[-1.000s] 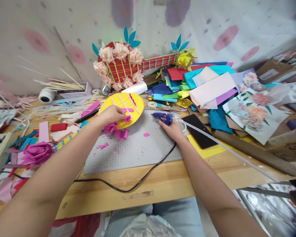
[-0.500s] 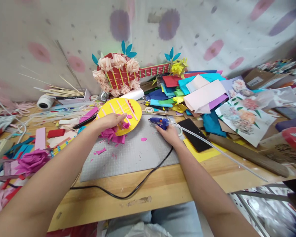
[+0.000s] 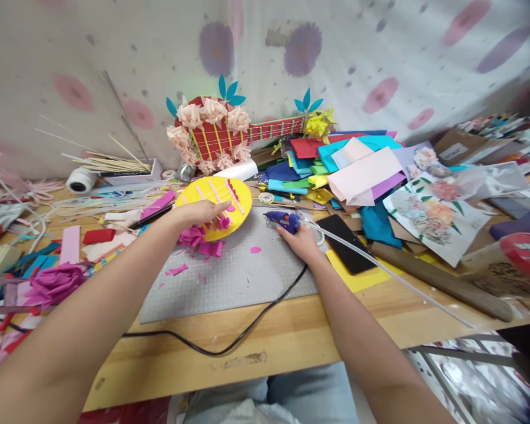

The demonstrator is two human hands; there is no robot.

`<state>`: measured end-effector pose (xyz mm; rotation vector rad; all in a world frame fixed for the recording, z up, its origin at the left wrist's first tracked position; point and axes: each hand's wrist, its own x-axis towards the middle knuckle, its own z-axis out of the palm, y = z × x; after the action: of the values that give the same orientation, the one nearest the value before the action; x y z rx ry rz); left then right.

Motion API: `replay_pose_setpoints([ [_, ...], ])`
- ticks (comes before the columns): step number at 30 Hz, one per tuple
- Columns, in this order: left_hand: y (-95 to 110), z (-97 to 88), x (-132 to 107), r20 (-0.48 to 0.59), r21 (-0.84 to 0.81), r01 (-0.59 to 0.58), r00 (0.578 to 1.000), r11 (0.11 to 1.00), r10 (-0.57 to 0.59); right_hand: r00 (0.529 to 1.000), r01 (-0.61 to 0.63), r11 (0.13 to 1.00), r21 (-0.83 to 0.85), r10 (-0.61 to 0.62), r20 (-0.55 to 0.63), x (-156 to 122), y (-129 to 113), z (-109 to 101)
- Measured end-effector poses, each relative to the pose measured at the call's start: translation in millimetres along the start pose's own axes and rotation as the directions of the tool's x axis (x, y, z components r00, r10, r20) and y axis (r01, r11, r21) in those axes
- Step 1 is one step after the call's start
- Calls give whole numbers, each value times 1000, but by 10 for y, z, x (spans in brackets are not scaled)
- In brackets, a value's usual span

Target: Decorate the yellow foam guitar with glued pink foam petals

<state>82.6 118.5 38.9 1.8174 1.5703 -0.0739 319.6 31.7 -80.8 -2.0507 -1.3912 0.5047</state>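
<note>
My right hand (image 3: 301,238) is closed around a blue hot glue gun (image 3: 283,220), its nozzle pointing left, above the grey cutting mat (image 3: 274,277). A long clear glue stick (image 3: 380,259) runs out of its back to the right. My left hand (image 3: 205,215) is over a round yellow guitar body (image 3: 238,218) with pink strips and a red-beaded strip. Its fingers are closed on a magenta paper flower (image 3: 224,223), partly hidden by the hand. More magenta crumpled paper (image 3: 198,238) lies below. A loose pink petal (image 3: 255,250) rests on the mat.
A red paper guitar (image 3: 212,138) with pale roses leans at the back. Coloured paper sheets (image 3: 362,171) pile up at the right, near a black phone (image 3: 347,242) and a brown wooden bar (image 3: 441,282). A black cord (image 3: 229,347) crosses the front. A magenta rose (image 3: 59,282) lies left.
The view has shifted slightly. Both hands keep nearly the same places, the left over the yellow guitar body and the right on the glue gun.
</note>
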Motion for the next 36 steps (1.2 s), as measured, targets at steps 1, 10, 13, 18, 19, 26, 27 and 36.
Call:
replay_pose_setpoints([
  [1,2,8,0,-1,8,-1,1000,1000,1,1000,4,1000,8,-4,-3,-6,-5,-5],
  [10,-4,-55,-37,-246,162,-66,964,985,105,1000,-6,1000,31,6,7,-23,-7,-13],
  [13,9,-56,-81,-280,65,-78,956,995,93,1000,-4,1000,23,3,8,-19,5,-7],
  [18,49,33,-108,-172,-9,-44,984,999,42,1000,9,999,37,-8,-11,-16,32,12],
  [19,60,49,-101,-154,-9,-42,987,999,40,1000,9,999,42,-9,-15,-15,38,15],
  [26,65,82,-22,-160,25,-77,984,997,80,998,42,998,52,-39,-50,-13,55,26],
  [27,61,85,-19,-171,8,-75,982,997,75,998,40,998,47,-38,-50,-14,53,25],
  [36,121,170,-40,-175,-30,-52,984,998,46,1000,20,998,56,-19,-10,-32,14,-11],
])
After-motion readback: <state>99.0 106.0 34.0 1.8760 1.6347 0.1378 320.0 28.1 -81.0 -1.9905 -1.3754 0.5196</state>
